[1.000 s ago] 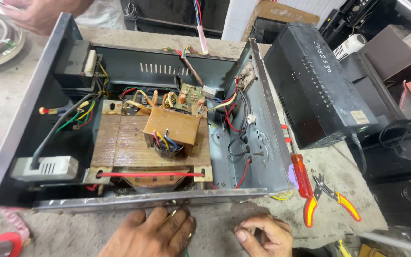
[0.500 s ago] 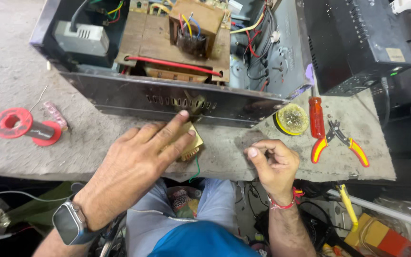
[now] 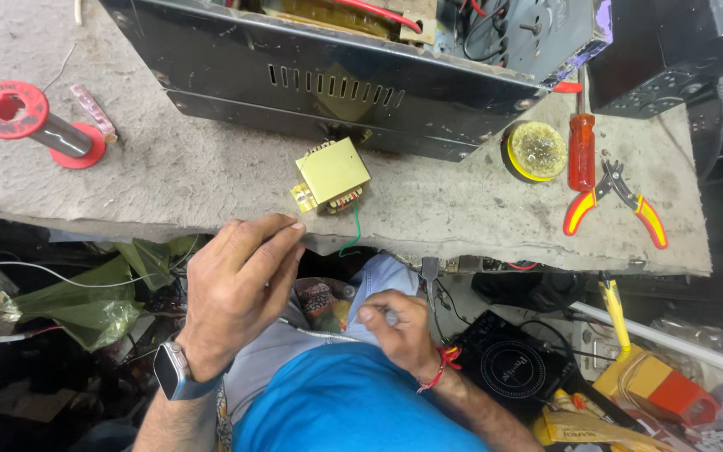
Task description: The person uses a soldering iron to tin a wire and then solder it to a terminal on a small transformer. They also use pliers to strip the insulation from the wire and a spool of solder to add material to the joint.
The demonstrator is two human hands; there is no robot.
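Right hand (image 3: 395,322), nearest, is curled with thumb pressed to fingers; what it pinches I cannot tell. Left hand (image 3: 240,280) rests loosely spread at the bench edge (image 3: 169,219), just near of the small brass-coloured transformer (image 3: 332,174). Farther: black metal chassis (image 3: 328,79).

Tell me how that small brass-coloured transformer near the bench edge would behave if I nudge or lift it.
The small transformer looks blocky and flat-bottomed, so it should probably slide, not roll. Its metal core suggests it is heavy for its size. The thin green wire hanging over the bench edge looks floppy and might snag; the left hand is nearest.
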